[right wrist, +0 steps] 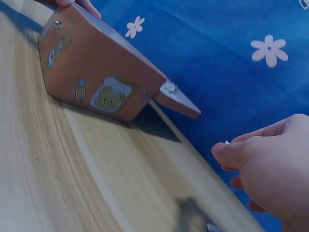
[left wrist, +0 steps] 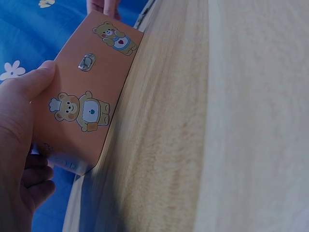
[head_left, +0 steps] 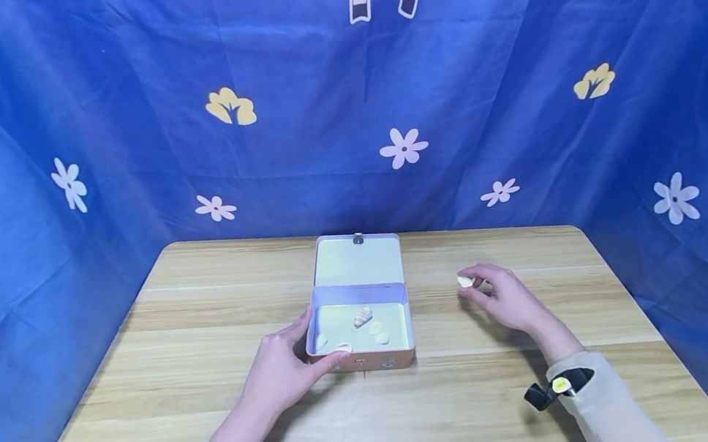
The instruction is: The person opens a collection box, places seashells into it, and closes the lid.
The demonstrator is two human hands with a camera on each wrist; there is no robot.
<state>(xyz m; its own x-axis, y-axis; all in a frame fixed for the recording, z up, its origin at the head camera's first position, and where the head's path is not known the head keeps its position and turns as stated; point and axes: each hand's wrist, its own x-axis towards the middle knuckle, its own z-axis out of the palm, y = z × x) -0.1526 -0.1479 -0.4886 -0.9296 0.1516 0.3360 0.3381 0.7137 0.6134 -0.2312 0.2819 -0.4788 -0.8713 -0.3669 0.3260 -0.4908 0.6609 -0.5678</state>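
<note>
Left hand [head_left: 279, 370] grips one tin box [head_left: 371, 362] at its left front corner, on the desk [head_left: 456, 407]. Inside: four pale shells [head_left: 382, 338], outlines faint; beyond, one spiral shell [head_left: 362, 316]. Right hand [head_left: 499, 297], right of box, pinches one white shell [head_left: 465, 282], partly finger-hidden.

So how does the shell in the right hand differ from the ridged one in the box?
The held shell looks plain white, while the ridged shell has darker bands. The right hand pinches the held shell above the table; the ridged shell lies inside the box. Both are pale overall.
</note>
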